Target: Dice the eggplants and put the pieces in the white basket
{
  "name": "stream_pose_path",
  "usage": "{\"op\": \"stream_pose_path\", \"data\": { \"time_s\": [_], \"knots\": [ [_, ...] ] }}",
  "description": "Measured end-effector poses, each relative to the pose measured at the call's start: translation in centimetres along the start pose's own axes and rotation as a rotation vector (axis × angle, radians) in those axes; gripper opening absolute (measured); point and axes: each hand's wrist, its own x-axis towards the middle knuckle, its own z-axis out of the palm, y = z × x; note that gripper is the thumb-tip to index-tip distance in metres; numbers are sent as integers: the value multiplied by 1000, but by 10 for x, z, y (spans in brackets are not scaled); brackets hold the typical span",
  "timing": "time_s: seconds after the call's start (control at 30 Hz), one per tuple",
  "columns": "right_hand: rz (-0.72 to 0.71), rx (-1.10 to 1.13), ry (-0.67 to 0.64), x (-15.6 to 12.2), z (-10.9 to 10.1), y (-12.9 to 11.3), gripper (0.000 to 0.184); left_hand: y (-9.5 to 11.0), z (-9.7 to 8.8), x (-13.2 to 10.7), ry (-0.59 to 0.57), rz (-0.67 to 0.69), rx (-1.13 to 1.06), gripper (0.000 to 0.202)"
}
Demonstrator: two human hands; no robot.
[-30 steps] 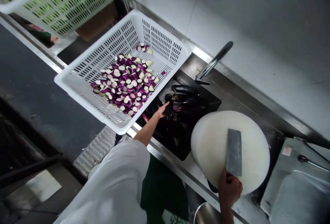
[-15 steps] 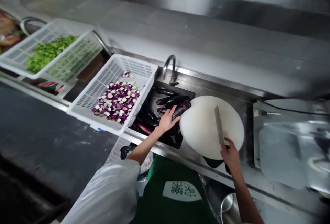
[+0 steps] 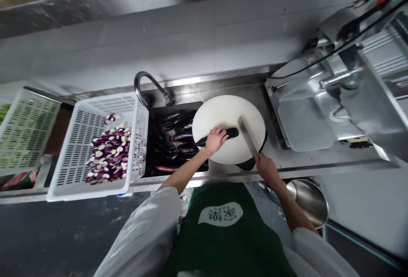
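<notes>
A dark eggplant [image 3: 231, 132] lies across the round white cutting board [image 3: 216, 109], with my left hand [image 3: 215, 139] closed over its middle. My right hand [image 3: 265, 167] grips the handle of a cleaver [image 3: 247, 136]. Its blade is over the board, just right of the eggplant's end and apart from it. Several whole eggplants [image 3: 178, 134] fill the sink to the left of the board. Farther left, cut purple-and-white eggplant pieces [image 3: 110, 154] lie in a white plastic basket [image 3: 68, 154].
A curved faucet [image 3: 153, 83] rises behind the sink. At the far left stands a second basket [image 3: 32, 128] with green vegetables. A metal machine with a tray [image 3: 306, 124] is at the right. Below the counter edge is a steel pot [image 3: 307, 200].
My left hand has brought an eggplant from the sink onto the board. The cleaver stays in my right hand over the board. The view has swung to the right.
</notes>
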Motion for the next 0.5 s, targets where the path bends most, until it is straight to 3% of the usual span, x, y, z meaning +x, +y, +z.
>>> {"op": "stream_pose_path", "data": {
  "time_s": [0.17, 0.5],
  "knots": [
    [5, 55, 21, -22, -7, 1, 28, 9, 6, 23, -21, 33, -8, 36],
    [-57, 111, -13, -55, -9, -9, 25, 14, 4, 26, -56, 69, 88, 38]
  ]
}}
